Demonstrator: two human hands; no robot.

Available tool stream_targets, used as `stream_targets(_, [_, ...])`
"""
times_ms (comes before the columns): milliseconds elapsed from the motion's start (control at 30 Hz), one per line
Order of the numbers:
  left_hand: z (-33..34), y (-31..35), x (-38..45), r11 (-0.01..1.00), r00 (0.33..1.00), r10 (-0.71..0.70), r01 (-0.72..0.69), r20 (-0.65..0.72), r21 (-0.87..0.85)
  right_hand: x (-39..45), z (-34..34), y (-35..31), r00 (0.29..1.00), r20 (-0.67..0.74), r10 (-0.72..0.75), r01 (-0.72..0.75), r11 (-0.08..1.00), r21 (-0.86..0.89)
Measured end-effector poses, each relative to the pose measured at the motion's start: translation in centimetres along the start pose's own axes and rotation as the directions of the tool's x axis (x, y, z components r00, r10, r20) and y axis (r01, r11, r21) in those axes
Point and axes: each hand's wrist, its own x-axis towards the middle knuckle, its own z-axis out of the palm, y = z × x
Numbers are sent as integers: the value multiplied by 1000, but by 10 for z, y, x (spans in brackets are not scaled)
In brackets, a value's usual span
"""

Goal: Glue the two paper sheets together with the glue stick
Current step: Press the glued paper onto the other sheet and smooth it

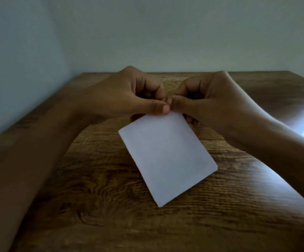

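Two hands [167, 104] pinch perhaps two stacked paper sheets [167, 157].

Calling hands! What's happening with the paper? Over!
Left hand and right hand pinching the paper at its top edge. Paper over the table. No glue stick seen. Over.

Paper [167, 157] lies mid-counter [96, 206]; bare wood left, right and nearer than it. Both hands crowd its far edge: left hand [127, 95], right hand [211, 100]. Wall [20, 70] closes in left.
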Motion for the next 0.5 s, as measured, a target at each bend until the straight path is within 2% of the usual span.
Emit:
stream_targets(200, [4, 0, 3, 998, 992, 45, -39, -121, 46, 3, -2, 0, 1000, -20, 24, -23, 998, 63])
stream_targets(500, [-12, -6, 1, 999, 930, -3, -12, -367, -38, -1, -7, 0, 987, 106, 117, -120, 993, 18])
